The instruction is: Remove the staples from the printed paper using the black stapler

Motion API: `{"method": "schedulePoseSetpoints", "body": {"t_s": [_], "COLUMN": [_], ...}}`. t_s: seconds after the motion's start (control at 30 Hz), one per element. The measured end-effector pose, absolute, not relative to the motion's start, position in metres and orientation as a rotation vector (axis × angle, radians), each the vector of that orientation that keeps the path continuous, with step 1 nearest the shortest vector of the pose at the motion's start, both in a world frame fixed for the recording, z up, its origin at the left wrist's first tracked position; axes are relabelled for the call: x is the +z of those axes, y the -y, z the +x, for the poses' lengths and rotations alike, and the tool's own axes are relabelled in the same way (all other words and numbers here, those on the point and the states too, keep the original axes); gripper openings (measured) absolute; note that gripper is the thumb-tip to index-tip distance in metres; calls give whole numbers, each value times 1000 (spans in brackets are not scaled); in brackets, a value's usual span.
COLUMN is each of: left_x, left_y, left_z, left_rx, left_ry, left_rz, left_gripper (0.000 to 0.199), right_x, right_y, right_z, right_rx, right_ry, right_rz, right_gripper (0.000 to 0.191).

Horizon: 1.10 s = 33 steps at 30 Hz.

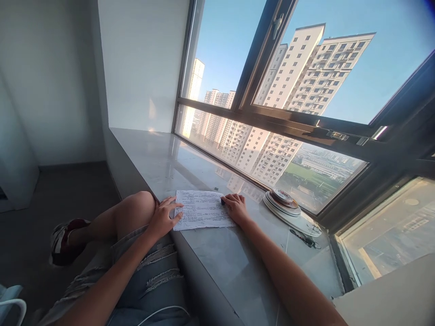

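A sheet of paper [204, 210] covered in rows of dark handwriting lies flat on the grey stone windowsill [220, 253]. My left hand [163, 216] rests at its left edge, fingers spread, the tips of some touching the paper. At the right edge of the sheet, my right hand [235, 207] is closed with its fingers curled around a small dark object [223, 200]. Only one end of that object shows, so its kind cannot be made out.
Right of my right hand stands a stack of plates or round lids [285, 206] against the window. A dark cord-like item [304, 238] lies in front of it. The window frame [258, 117] borders the sill. My bent knee [141, 206] is close to its front edge.
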<state>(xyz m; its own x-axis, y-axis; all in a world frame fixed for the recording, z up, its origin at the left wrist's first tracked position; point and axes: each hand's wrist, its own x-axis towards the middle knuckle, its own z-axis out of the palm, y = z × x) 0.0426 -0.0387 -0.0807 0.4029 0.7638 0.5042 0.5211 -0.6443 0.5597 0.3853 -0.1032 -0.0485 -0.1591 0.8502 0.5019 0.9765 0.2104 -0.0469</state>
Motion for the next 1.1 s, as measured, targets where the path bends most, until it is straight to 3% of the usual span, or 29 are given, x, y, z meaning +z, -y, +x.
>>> {"method": "schedulePoseSetpoints", "body": {"t_s": [0.23,0.33,0.5,0.8,0.93,1.1], "left_x": [-85,-87,-87,-86,-85,-84], "left_y": [37,35,35,35,36,40], "left_z": [40,40,42,43,43,44], "left_rx": [1078,1079,1087,1077,1122,1130], "left_ry": [-1099,-1103,-1103,-1018,-1015,-1034], "left_rz": [2343,2343,2337,2355,2283,2256], "left_gripper": [37,37,35,39,37,30], "right_x": [-63,-66,-45,-36,-34,-18], "right_y": [98,98,106,107,107,117], "right_z": [415,432,416,272,286,355], "right_rx": [-419,-510,-639,-24,42,180], "right_ry": [1731,1508,1270,1786,1859,1947], "right_rz": [-1847,-1811,-1686,-1490,-1540,-1688], "right_gripper": [52,43,42,38,40,23]}}
